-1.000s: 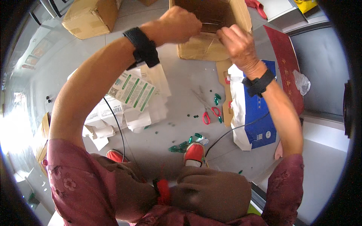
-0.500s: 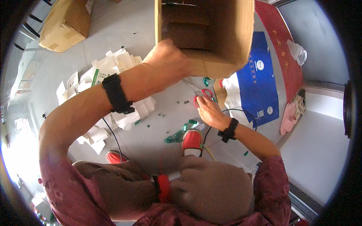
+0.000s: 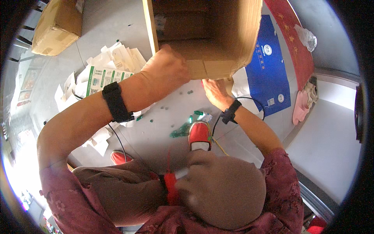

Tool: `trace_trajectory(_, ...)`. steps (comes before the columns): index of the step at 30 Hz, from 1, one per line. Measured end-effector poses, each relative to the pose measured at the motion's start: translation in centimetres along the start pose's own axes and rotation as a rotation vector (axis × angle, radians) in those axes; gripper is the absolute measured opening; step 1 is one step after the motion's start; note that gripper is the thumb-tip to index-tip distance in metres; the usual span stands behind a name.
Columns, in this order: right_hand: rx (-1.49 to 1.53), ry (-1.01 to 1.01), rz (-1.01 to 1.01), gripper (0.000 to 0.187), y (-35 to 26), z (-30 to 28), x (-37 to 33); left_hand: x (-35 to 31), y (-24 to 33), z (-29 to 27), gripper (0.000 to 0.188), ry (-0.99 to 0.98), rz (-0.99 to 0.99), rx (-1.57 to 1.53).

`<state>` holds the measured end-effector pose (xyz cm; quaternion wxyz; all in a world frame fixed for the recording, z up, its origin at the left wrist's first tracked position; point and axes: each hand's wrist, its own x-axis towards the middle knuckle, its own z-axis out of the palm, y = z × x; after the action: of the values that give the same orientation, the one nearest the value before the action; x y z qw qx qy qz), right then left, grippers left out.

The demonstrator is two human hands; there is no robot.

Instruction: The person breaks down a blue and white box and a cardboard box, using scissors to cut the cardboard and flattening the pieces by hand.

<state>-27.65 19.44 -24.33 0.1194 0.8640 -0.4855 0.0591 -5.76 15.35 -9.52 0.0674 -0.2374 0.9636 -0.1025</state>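
A cardboard box (image 3: 220,69) is tilted with its open mouth facing me at the top of the view. My left hand (image 3: 167,67) is closed around the box's lower left edge. Just below the box's bottom rim is my right hand (image 3: 216,93), its fingers partly hidden behind the cardboard. A small bit of the red-handled scissors (image 3: 202,82) shows at its fingertips; the blades are out of sight. The box's inside looks dark and brown.
White flattened cartons (image 3: 105,62) lie in a heap to the left. Small green pieces (image 3: 181,130) are scattered near my red shoe (image 3: 200,132). A blue printed sheet (image 3: 269,74) lies right, beside pink slippers (image 3: 300,107). Another cardboard box (image 3: 58,29) stands far left.
My right hand has moved away from me with the scissors, up to the box's lower rim. The box and my left hand have shifted slightly left; more of the green-printed carton shows.
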Motion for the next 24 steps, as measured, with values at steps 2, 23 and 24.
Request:
trace_trajectory(2,0.252,-0.39,0.127,0.037,1.3,1.4,-0.3,0.5,0.1,-0.6,0.008,0.009,-0.013,0.019)
trace_trajectory(23,1.826,-0.756,0.826,0.046,0.6,-9.3,-1.4,2.6,-4.1,-3.0,0.01,-0.186,-0.271,-0.057)
trace_trajectory(24,1.915,-0.722,0.882,0.048,0.8,-10.7,-1.3,2.4,-3.8,-2.9,0.01,-0.191,-0.25,-0.064)
